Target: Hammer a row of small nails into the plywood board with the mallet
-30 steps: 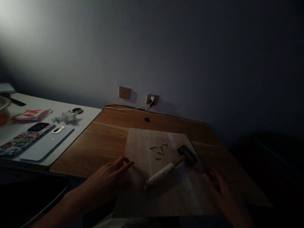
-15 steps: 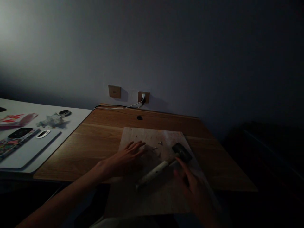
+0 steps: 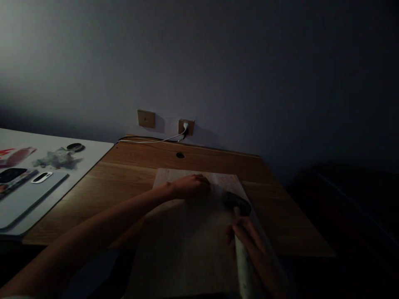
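A pale wooden board [image 3: 187, 232] lies on the wooden desk and reaches past its front edge. My left hand [image 3: 191, 186] rests near the far part of the board with its fingers curled down and pressed together. Whatever its fingertips hold, if anything, is hidden. My right hand [image 3: 249, 238] is wrapped round the pale handle of a mallet [image 3: 242, 261], just below the dark head. That head sits over the right side of the board, apart from my left hand, while the handle's end points towards me.
Left of the wooden desk [image 3: 124, 178], a white table [image 3: 90, 160] carries a grey laptop-like slab [image 3: 34, 199], a phone-like dark item [image 3: 11, 175] and crumpled plastic [image 3: 59, 158]. At the back, cables [image 3: 149, 142] run to a wall socket [image 3: 186, 126].
My left hand has moved forward and right, over where small metal pieces lay, and its fingers have curled. My right hand has gripped the mallet and swung its handle towards me.
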Motion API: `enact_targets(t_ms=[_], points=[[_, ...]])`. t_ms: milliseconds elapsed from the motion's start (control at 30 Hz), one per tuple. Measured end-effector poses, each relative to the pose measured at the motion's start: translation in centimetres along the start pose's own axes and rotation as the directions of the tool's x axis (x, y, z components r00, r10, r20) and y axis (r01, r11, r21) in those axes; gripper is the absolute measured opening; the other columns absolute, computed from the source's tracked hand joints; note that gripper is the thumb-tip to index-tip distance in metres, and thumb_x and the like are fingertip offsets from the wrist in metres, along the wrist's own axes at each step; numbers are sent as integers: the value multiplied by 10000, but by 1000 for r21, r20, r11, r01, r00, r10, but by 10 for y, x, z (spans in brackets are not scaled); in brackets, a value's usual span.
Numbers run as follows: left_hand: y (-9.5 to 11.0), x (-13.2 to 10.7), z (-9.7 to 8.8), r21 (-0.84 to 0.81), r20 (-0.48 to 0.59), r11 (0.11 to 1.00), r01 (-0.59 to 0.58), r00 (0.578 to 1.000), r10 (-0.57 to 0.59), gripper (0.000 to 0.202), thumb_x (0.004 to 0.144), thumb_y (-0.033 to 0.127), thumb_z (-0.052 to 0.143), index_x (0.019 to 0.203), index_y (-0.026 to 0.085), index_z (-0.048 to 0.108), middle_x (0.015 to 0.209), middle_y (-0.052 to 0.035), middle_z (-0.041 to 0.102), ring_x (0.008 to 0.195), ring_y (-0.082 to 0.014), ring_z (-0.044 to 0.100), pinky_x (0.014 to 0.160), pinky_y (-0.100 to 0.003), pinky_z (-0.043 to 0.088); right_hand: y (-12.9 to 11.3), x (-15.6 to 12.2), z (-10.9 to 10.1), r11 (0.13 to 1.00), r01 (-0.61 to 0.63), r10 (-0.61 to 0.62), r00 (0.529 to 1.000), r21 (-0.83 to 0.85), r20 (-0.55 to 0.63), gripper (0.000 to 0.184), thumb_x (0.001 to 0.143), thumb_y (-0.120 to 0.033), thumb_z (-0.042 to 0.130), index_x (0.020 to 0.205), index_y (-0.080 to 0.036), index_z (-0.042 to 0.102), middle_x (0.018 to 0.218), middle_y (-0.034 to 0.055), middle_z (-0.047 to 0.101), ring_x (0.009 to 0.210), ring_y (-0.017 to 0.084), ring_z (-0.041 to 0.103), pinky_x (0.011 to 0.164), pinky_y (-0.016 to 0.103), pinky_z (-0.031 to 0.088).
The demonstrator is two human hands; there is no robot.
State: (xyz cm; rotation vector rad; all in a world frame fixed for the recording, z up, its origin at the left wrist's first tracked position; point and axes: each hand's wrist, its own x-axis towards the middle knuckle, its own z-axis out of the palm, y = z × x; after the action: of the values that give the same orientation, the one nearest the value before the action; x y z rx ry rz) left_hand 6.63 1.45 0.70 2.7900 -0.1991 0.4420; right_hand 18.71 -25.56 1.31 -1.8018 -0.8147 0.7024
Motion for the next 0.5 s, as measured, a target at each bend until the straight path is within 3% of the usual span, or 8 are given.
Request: enact_targets(t_ms=[67,133,200,233,367,500], points=[[1,5,1,6,22,999,-50,998,50,197,986,180,553,1074,147,726,1166,-137,716,1090,-230,649,957,-329,500,7,-6,-9,983,-112,108,994,149,36,585,815,-639,663,1278,-292,572,1022,72,777,757,256,717,539,329,578],[2,9,1,18,34,998,-60,998,59,145,963,182,598,1011,128,724,1095,-139,727,1036,-239,658,916,-326,503,11,-9,-13,960,-164,154,986,227,64,876,819,-622,681,1549,-347,282,1189,100,752,700,233,703,453,303,536],[3,12,-1,41,44,998,-51,998,49,100,941,174,631,937,121,716,1030,-135,724,982,-237,661,867,-314,502,13,-5,-14,958,-169,158,985,234,65,1024,828,-619,673,1618,-373,69,1269,120,722,648,210,679,403,276,493],[3,13,-2,56,48,997,-45,998,42,90,936,165,635,908,124,710,1000,-129,721,955,-230,661,844,-306,498,13,-2,-14,963,-154,148,988,220,43,1041,830,-616,666,1625,-374,39,1294,124,709,624,198,664,388,266,476],[2,17,-4,128,60,991,-35,998,28,112,945,147,614,863,142,691,921,-104,704,881,-209,647,781,-292,484,16,22,-20,998,-45,48,997,36,-64,956,854,-602,605,1634,-310,136,1365,157,657,557,161,624,381,256,449],[0,17,0,171,44,985,-3,999,-5,91,927,125,599,870,139,669,902,-92,690,848,-200,632,762,-288,478,28,44,-29,973,83,-103,991,-214,-83,737,889,-557,541,1533,-216,428,1218,150,719,678,220,698,541,339,566]])
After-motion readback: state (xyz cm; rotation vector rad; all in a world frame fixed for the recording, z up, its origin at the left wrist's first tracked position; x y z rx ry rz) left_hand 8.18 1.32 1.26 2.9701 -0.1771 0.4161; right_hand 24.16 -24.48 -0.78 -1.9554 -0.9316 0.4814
